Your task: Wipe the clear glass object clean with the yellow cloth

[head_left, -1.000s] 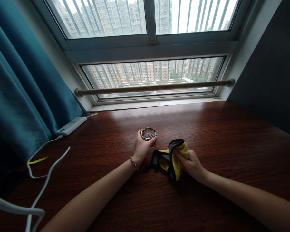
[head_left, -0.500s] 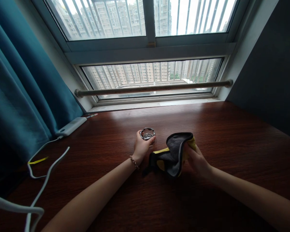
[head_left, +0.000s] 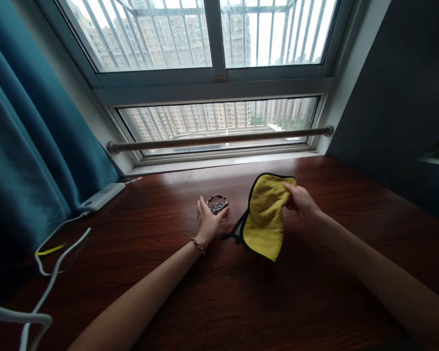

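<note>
On the dark red wooden table, a small round glass ashtray (head_left: 217,204) with a notched rim stands before the window. My left hand (head_left: 208,222) is curved around its near side, fingers to the left and thumb to the right, gripping it. A bracelet circles that wrist. To the right, my right hand (head_left: 303,202) pinches the upper right edge of a cleaning cloth (head_left: 267,214). The cloth hangs with its yellow face showing, edged in black, and a bit of its grey side peeks out at the lower left.
A white power strip (head_left: 101,197) lies at the back left beside the blue curtain (head_left: 40,122). White cables (head_left: 54,273) and a yellow strip (head_left: 51,249) are at the left. A metal rail (head_left: 219,140) crosses the window; a dark wall (head_left: 380,122) rises at the right.
My right hand has lifted the cloth and turned it, so yellow shows instead of grey. My left hand's fingers have spread a little around the ashtray. The view has shifted slightly right.
</note>
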Action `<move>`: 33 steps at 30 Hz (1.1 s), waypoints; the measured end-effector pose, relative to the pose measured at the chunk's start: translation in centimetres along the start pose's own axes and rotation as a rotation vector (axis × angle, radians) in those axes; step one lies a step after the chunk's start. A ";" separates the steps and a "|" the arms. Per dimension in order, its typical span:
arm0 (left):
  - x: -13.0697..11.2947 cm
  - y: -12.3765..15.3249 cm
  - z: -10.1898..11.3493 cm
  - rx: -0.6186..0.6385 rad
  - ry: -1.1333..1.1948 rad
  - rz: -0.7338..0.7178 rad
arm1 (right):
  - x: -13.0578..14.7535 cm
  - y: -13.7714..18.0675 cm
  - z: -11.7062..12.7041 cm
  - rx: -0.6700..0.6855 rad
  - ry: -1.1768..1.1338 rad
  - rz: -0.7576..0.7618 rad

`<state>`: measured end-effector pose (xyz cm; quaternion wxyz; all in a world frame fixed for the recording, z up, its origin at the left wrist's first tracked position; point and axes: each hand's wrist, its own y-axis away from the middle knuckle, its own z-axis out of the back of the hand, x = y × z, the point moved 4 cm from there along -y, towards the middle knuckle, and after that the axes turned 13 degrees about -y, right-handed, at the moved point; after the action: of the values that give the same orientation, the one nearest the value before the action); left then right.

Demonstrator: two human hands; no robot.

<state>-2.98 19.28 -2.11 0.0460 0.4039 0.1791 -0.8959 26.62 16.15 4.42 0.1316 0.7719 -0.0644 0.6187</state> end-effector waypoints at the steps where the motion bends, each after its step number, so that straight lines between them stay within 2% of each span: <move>1: -0.5 0.3 0.4 -0.032 -0.031 -0.027 | -1.1 -1.4 1.3 -0.040 0.097 0.015; 2: -1.2 0.7 0.9 -0.082 -0.069 -0.085 | -2.1 -2.5 2.5 -0.072 0.174 0.043; 3: -2.2 1.3 1.6 -0.155 -0.094 -0.205 | -2.8 -3.4 3.5 -0.087 0.225 0.088; 4: -3.5 2.2 2.3 -0.208 -0.111 -0.373 | -3.4 -3.9 4.2 -0.085 0.251 0.122; 5: -4.8 3.1 2.6 -0.200 -0.126 -0.565 | -3.8 -4.2 4.6 -0.064 0.250 0.151; 6: -6.2 4.4 2.6 -0.113 -0.131 -0.811 | -4.1 -4.3 4.8 -0.027 0.229 0.171; 8: -8.1 7.4 1.6 0.294 -0.215 -1.300 | -4.3 -4.1 4.5 0.068 0.165 0.184; 9: -8.4 8.6 1.2 0.454 -0.272 -1.428 | -4.3 -4.0 4.2 0.112 0.142 0.186; 10: -8.6 9.3 0.9 0.537 -0.301 -1.487 | -4.3 -4.0 4.0 0.140 0.135 0.191; 12: -8.8 9.9 0.3 0.592 -0.339 -1.477 | -4.2 -4.3 4.1 0.129 0.183 0.235; 15: -8.6 9.7 -0.3 0.533 -0.360 -1.456 | -3.9 -5.3 5.2 0.016 0.382 0.372; 18: -8.3 9.5 -0.6 0.476 -0.415 -1.502 | -4.0 -6.3 5.8 -0.001 0.631 0.425; 23: -7.6 8.6 0.2 0.449 -0.464 -1.483 | -3.5 -5.7 5.9 0.042 0.898 0.297; 26: -7.4 7.9 1.2 0.589 -0.307 -1.408 | -2.9 -4.6 6.1 0.147 1.012 0.160; 28: -7.5 7.3 1.6 0.652 -0.188 -1.267 | -2.7 -3.9 6.3 0.195 1.061 0.079; 29: -7.6 6.9 1.6 0.625 -0.173 -1.159 | -2.7 -3.7 6.4 0.209 1.072 0.057; 32: -7.1 5.8 1.5 0.416 -0.350 -0.764 | -3.0 -3.4 5.9 0.280 1.044 0.062; 33: -6.7 5.7 1.3 0.395 -0.424 -0.656 | -3.2 -3.3 5.5 0.300 1.028 0.081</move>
<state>1.91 13.08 1.98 -0.2835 0.1340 0.1097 -0.9432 31.97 17.58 -0.23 0.0104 0.3765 0.0679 0.9238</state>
